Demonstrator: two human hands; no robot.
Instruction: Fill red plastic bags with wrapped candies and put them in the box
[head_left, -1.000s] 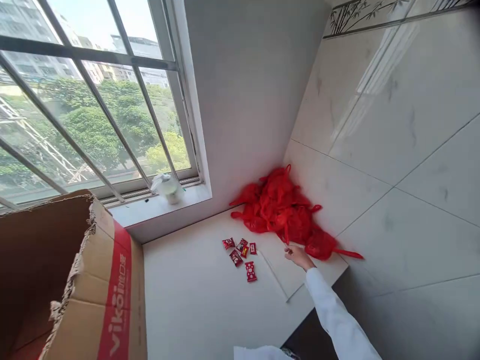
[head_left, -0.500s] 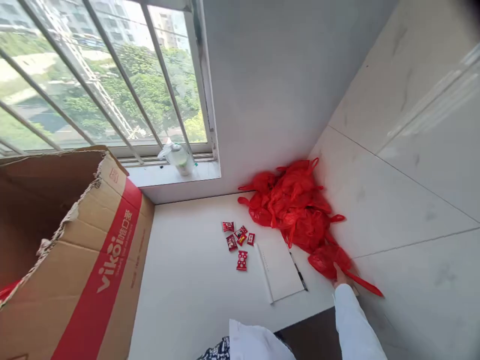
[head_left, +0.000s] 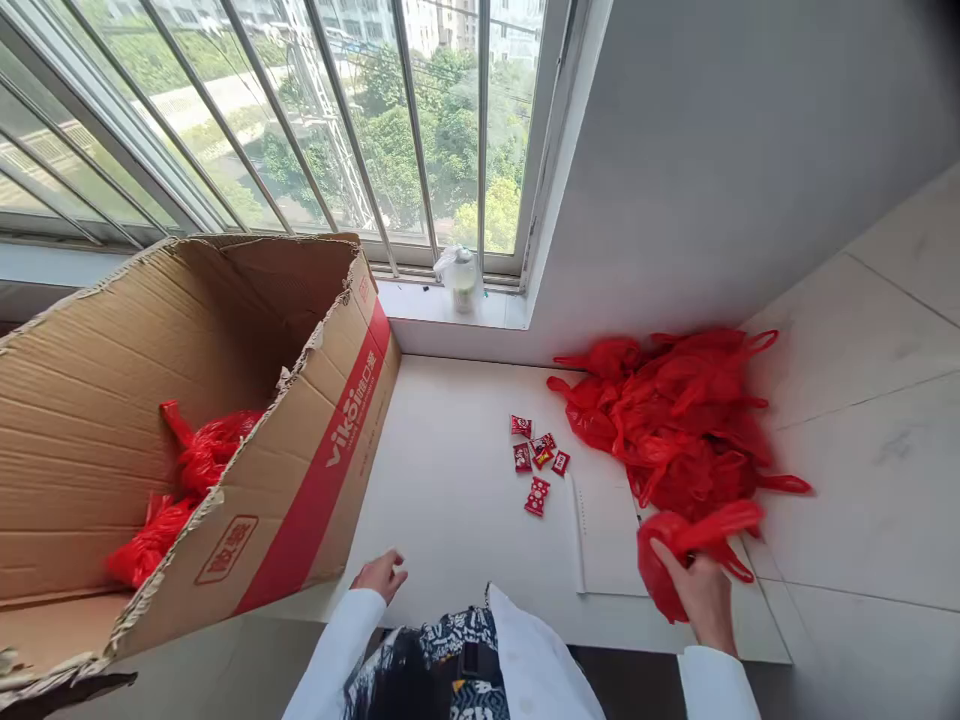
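Note:
My right hand is closed round a red plastic bag, held just above the white counter near its front right edge. Behind it a heap of red plastic bags lies in the corner against the tiled wall. My left hand rests at the counter's front edge with fingers curled, beside the open cardboard box; something small and pale shows at its fingertips. Red bags lie inside the box. Several small red candy packets sit mid-counter.
A white notebook with a pen lies between the candies and my right hand. A plastic bottle stands on the window sill below the barred window. Tiled wall closes off the right side.
My right hand has lifted one red bag off the heap's edge and drawn it toward me. My left hand has come into view. The view has swung left, showing the box's inside.

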